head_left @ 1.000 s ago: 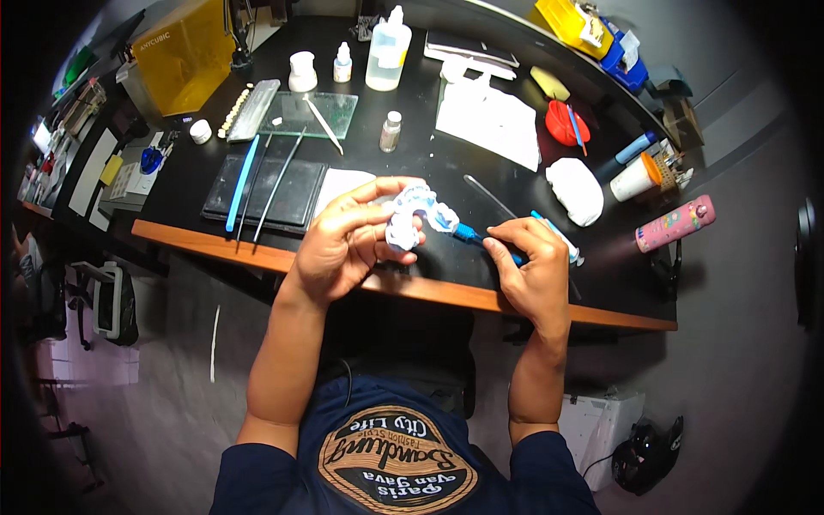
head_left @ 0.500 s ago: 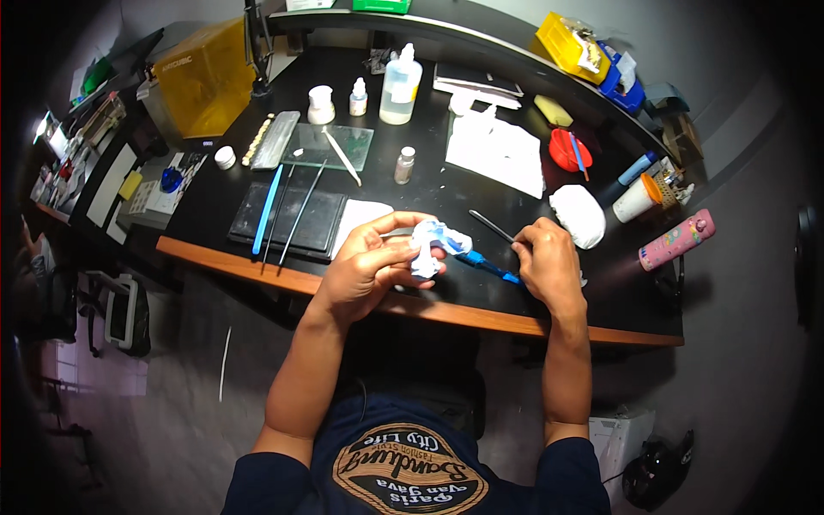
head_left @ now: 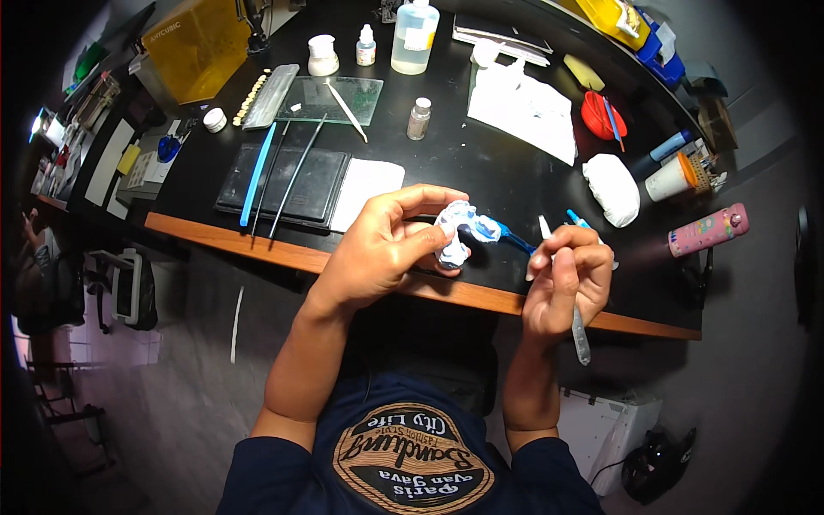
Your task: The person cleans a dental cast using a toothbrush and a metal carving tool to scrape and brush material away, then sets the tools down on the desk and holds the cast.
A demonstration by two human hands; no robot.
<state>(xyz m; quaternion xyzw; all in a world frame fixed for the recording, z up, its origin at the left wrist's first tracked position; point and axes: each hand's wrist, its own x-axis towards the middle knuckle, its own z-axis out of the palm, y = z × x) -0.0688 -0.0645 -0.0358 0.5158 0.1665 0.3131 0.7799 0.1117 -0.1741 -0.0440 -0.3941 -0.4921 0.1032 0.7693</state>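
My left hand (head_left: 386,245) is closed around a pale blue-and-white dental impression (head_left: 451,253), horseshoe shaped, with a blue tray handle (head_left: 515,240) sticking out toward the right. My right hand (head_left: 566,287), palm turned up, grips a slim metal spatula (head_left: 580,339); one end points up past the fingers, the other hangs below the hand over the desk edge. Behind my left hand lie a white pad (head_left: 360,189) and a black pad (head_left: 262,176) with blue and dark instruments across it. A blue-capped white item behind my right hand is partly hidden.
The wood-edged black desk (head_left: 232,240) holds a glass slab (head_left: 352,103), several bottles (head_left: 419,120), crumpled white paper (head_left: 524,116), a red bowl (head_left: 601,120), a white cloth bundle (head_left: 611,189) and a pink flask (head_left: 708,230). A partly visible person (head_left: 30,232) is at far left.
My right hand has left the blue handle, picked up the metal spatula from the desk and turned palm upward with it. My left hand still holds the impression.
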